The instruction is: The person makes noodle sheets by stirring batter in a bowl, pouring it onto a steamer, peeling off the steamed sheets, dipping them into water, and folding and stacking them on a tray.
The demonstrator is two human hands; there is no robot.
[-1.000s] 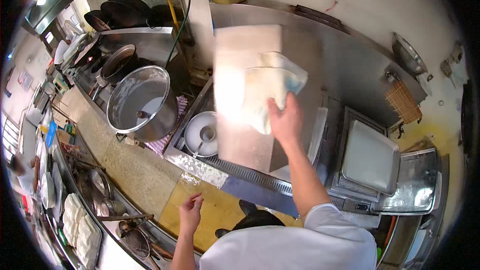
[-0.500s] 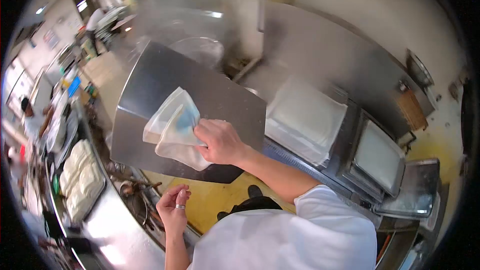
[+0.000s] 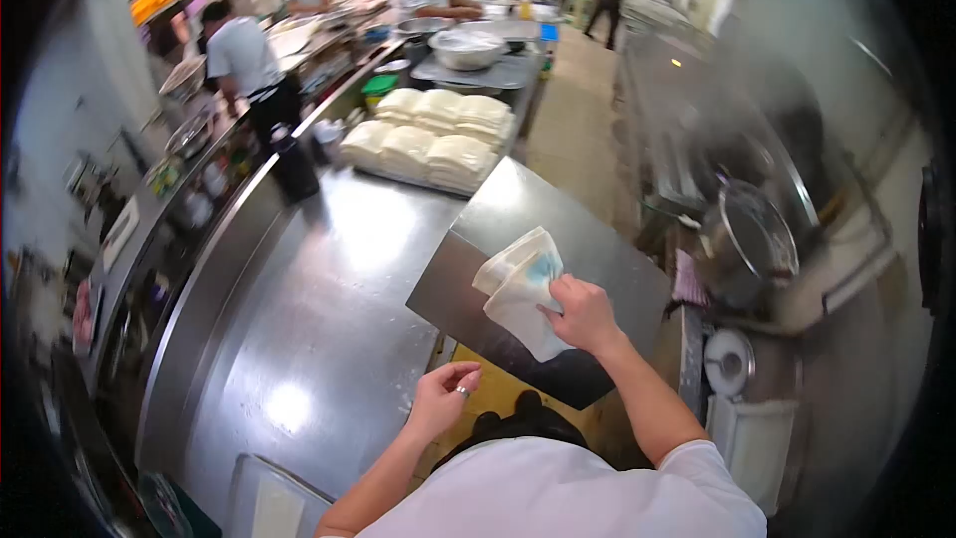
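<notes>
My right hand (image 3: 583, 314) is closed on a folded whitish cloth (image 3: 526, 291) with a bluish patch. Behind and under the cloth is a large, flat metal sheet (image 3: 498, 209), tilted in the air in front of me; the cloth hides how it is gripped. My left hand (image 3: 445, 397) hangs just below the sheet's left side, near the steel table's edge, its fingers curled and a ring on one of them. Whether anything is between those fingers cannot be made out.
A steel table (image 3: 309, 319) lies left, with folded white sheets (image 3: 458, 154) stacked on a tray at its far end. Several people work at the back. A large pot (image 3: 752, 234) and a round lid (image 3: 729, 363) are at right, amid steam. A tray (image 3: 274, 498) is at lower left.
The view has swung left from the stove side to the steel table. My right hand has carried the cloth and metal sheet along, and the sheet has turned. My left hand has moved along too.
</notes>
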